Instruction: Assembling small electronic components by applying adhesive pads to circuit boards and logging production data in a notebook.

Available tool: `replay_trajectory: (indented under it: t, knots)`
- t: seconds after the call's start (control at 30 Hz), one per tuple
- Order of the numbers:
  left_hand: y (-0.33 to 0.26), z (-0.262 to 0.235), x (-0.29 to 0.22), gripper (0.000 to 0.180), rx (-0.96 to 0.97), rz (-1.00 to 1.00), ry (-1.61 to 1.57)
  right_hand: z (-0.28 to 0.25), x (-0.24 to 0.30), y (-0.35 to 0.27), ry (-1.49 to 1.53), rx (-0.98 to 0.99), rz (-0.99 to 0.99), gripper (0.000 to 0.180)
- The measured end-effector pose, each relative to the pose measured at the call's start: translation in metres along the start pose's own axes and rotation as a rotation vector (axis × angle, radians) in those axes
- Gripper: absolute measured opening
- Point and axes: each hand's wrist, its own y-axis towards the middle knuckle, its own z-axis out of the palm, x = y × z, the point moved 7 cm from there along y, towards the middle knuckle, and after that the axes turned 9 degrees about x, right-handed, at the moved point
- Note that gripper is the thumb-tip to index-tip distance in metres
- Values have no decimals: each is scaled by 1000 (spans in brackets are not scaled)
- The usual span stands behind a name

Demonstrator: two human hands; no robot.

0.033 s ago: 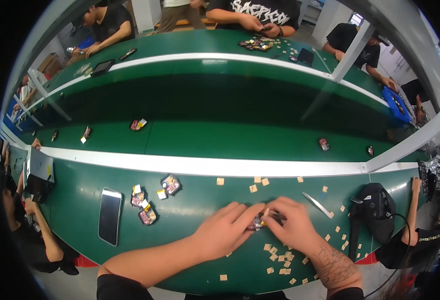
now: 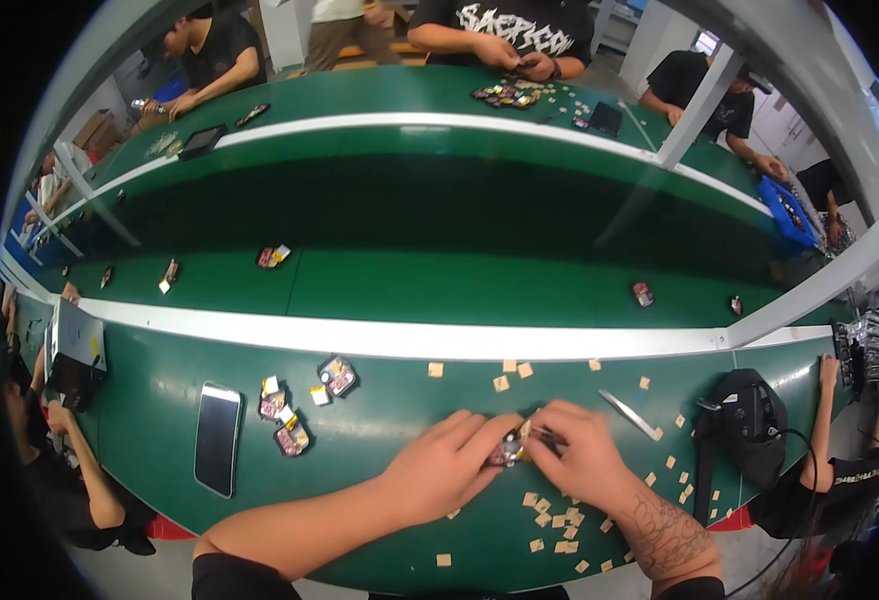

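My left hand (image 2: 450, 455) is closed around a small electronic assembly (image 2: 507, 450) with a dark edge and pinkish parts, held low over the green table. My right hand (image 2: 582, 450) meets it from the other side, thumb and fingers pinched at the assembly. A small pale piece and something dark show by the right fingertips, but what they grip is mostly hidden. Left of my hands lie similar assemblies with white and yellow tabs, one (image 2: 338, 376) apart and another (image 2: 292, 437) touching its neighbour. Small tan square pieces (image 2: 565, 520) are scattered beside my right wrist.
A phone (image 2: 219, 440) lies at the left, and metal tweezers (image 2: 630, 415) lie to the right. Beyond them sits a black bag (image 2: 750, 425). A white rail (image 2: 410, 335) borders a green belt (image 2: 460, 285) carrying more assemblies. Other people work around the tables.
The view has shifted slightly. My right fingers have moved a little, uncovering more of the assembly; my left hand keeps its hold.
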Motion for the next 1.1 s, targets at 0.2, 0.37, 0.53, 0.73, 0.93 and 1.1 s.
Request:
replay_trajectory:
  t: [0.2, 0.37, 0.53, 0.73, 0.93, 1.1]
  knots:
    - [0, 5, -2, 53, 8, 9, 36, 3, 9, -9, -96, 63, -16, 21]
    - [-3, 2, -2, 52, 7, 20, 71, 7, -4, -7, 0, 83, 25, 19]
    - [-2, 2, -4, 51, 20, 29, 76, 2, 5, -10, -31, 72, 1, 17]
    - [2, 0, -1, 48, 37, 30, 97, 1, -4, -4, 24, 25, -4, 14]
    - [-1, 7, -7, 34, 29, 138, 278, -1, -9, -2, 87, 90, -20, 18]
    - [2, 13, -4, 28, 50, 165, 373, -8, -21, -7, 78, 175, -106, 22]
